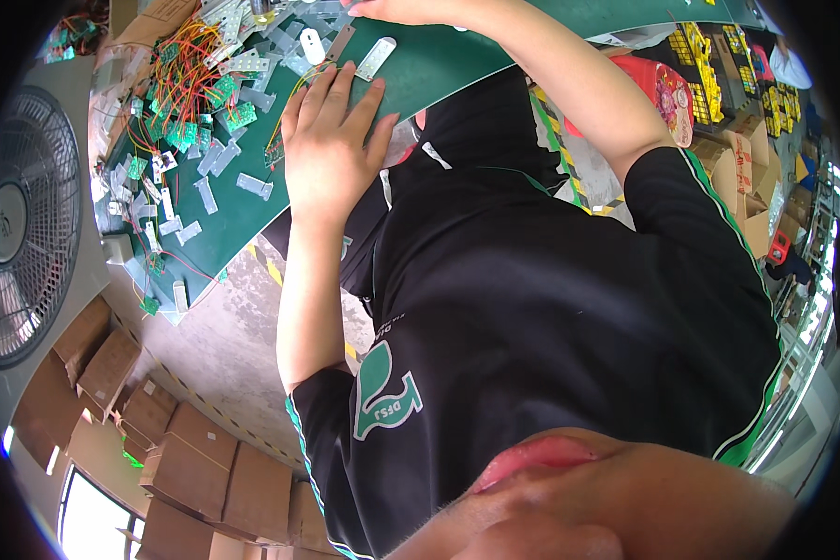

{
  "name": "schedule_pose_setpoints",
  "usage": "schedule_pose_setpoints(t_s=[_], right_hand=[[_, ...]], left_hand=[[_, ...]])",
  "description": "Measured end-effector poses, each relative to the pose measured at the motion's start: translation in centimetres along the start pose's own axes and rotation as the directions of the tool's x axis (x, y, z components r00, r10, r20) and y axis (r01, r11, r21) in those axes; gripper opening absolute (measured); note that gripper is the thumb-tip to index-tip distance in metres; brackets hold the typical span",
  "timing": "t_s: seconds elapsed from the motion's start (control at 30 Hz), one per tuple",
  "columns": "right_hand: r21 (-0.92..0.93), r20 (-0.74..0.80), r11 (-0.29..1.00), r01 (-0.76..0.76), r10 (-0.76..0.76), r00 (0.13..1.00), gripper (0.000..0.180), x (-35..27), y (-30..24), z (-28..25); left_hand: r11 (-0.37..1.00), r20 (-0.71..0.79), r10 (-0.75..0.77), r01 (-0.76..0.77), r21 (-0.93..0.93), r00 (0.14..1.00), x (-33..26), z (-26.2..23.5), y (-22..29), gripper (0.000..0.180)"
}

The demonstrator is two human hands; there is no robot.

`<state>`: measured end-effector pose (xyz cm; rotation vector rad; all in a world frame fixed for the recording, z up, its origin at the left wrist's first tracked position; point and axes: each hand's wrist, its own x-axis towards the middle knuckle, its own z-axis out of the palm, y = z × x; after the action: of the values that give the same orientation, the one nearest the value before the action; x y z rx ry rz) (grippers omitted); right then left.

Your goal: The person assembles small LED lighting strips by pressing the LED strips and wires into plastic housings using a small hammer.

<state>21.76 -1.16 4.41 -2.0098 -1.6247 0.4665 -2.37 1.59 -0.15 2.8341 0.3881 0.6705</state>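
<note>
Left hand (331, 145) lies palm down at the near side of the green table (448, 56), its fingers long, slightly spread and not closed on anything visible, though what may lie under the palm is hidden. Right hand (399, 9) is cut by the top edge of the view, so I cannot tell whether its fingertips are apart, together or clamped on something. Just beyond the left fingertips are 3 small parts: a white oval piece (312, 47), a narrow grey strip (342, 42) and a pale oblong piece (376, 59) (the last is nearest the index finger). Thin red and yellow wires (273, 149) run close along the outer side of the left hand; whether the little finger presses on them is unclear. Farther left are a heap of orange and red wires (194, 67), small green circuit boards (185, 133) and scattered clear plastic pieces (254, 186). By my judgement, the step in hand is close handling of small parts, with the 2 hands near each other at the 3 pieces. A next move on any of them would seem to call for a light fingertip pinch, since they look flat and small, and for fingers clear of the loose wires.
</note>
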Motion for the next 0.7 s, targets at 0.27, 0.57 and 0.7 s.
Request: schedule_pose_setpoints(t_s=[0.27, 0.57, 0.7], right_hand=[[-0.034, 0.175, 0.999, -0.029, 0.035, 0.984, 0.024, 0.9, 1.0, -1.6], [-0.027, 0.6, 0.995, 0.099, -0.063, 0.797, 0.028, -0.7, -1.2, -3.3], [-0.035, 0.595, 0.992, 0.118, -0.075, 0.801, 0.028, 0.7, 0.3, -1.8]], left_hand=[[1.0, -0.025, -0.001, 0.001, 0.001, 1.0, -0.1, 0.1, -0.1, 0.035], [1.0, -0.003, -0.024, 0.024, -0.008, 1.0, -0.2, 0.1, -0.1, 0.034], [1.0, -0.019, -0.018, 0.018, -0.009, 1.0, -0.2, 0.4, -0.3, 0.035]])
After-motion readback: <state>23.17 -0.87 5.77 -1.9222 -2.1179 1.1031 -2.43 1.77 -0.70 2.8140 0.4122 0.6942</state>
